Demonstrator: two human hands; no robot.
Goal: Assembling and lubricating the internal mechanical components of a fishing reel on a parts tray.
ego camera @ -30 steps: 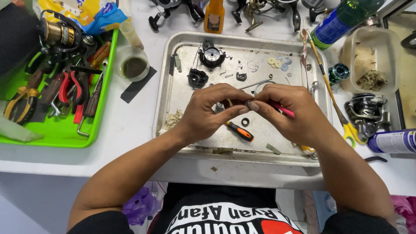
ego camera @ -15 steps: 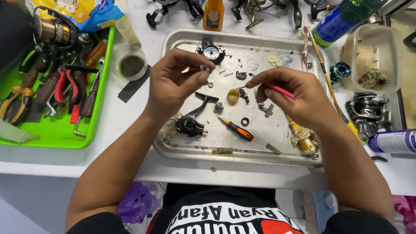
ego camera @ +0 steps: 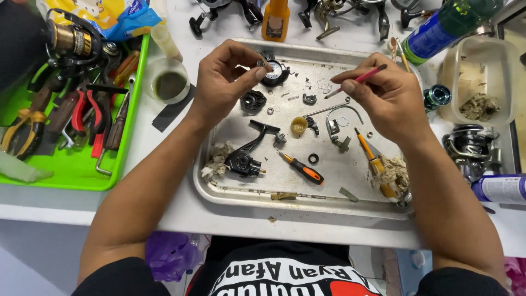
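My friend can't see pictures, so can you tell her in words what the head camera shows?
A person's left hand pinches a tiny round metal part while the right hand holds a thin red brush, both above a shallow silver metal tray. On the tray lie a black fishing-reel body and an orange-handled screwdriver. A green plastic tray holds pliers.

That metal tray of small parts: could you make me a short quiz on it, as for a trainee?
1. True or false: the right hand holds a thin red tool.
2. What does the left hand pinch in its fingertips? A) a small ring-shaped part B) the orange-handled screwdriver C) red pliers
3. Fill in: the black reel body lies on the metal ____.

Key: 1 true; 2 A; 3 tray. The screwdriver lies loose on the tray, and the pliers sit in the green tray on the left.
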